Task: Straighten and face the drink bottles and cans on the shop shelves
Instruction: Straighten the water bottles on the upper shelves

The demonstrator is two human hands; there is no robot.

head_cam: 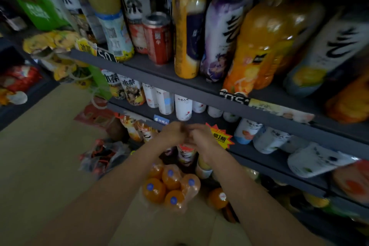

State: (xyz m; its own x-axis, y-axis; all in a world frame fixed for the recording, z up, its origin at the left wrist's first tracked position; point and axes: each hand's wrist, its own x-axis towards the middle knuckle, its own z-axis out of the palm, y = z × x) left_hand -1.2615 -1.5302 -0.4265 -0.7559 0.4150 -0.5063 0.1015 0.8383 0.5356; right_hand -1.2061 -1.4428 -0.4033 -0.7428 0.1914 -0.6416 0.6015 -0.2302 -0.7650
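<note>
A: Where are the drinks?

B: On dark grey shelves [179,86] running from nine o'clock down to four o'clock. The top shelf carries tall bottles: a yellow juice bottle with a dark label [187,32], just beside it at three o'clock a purple and white bottle [221,38], then a big orange juice bottle [263,46]. At nine o'clock of the yellow one stands a red can [158,39], upright, its top showing.

A: And lower down?

B: The next shelf holds a row of white bottles [182,107], and further toward four o'clock more white ones lie tilted [319,161]. On the floor at six o'clock sits a clear plastic-wrapped pack of orange bottles with blue caps [171,185].

A: The hands?

B: The left hand [173,133] and right hand [201,136] meet in the middle, touching each other in front of the lower shelf edge. Something small and dark shows between the fingers, too blurred to name. Whether either grip is holding it, I cannot tell.

A: The surroundings?

B: A tan floor [50,156] at eight o'clock, snack packets [18,82] at nine o'clock, a yellow starburst price tag [221,138] just beside the right hand. The light is dim.
</note>
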